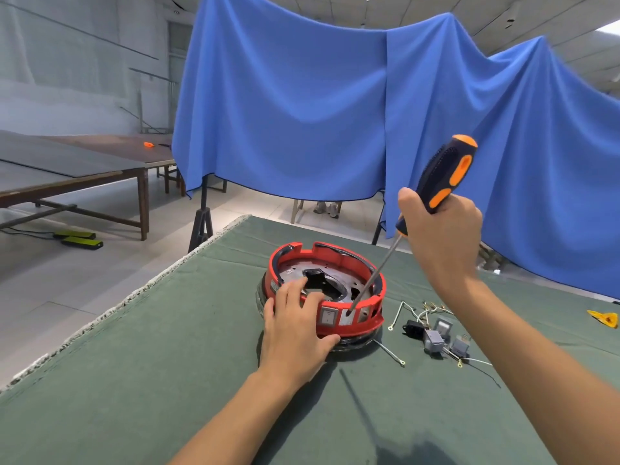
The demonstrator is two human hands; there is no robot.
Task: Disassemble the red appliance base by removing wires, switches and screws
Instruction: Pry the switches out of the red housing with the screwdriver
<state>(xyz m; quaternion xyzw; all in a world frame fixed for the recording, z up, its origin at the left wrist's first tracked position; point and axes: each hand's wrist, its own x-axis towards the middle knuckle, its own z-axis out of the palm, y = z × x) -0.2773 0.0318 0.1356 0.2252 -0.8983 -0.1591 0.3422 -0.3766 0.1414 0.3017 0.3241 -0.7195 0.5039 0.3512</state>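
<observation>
While the red base (327,290) sits near the middle of the green table (167,380), we see our left hand (297,333) draped over its near-left rim, fingers spread and pressing on the rim, thumb against the lower edge. A white switch (327,317) is set in the base's near wall. Our right hand (443,229) is above and right of the base, its grip clamped on the screwdriver (439,182), whose tip meets a slot in the base's near wall, just right of the switch. Right of the base lie loose wires (407,312) and removed switches (436,338). Behind the base hangs a blue cloth (302,95).
</observation>
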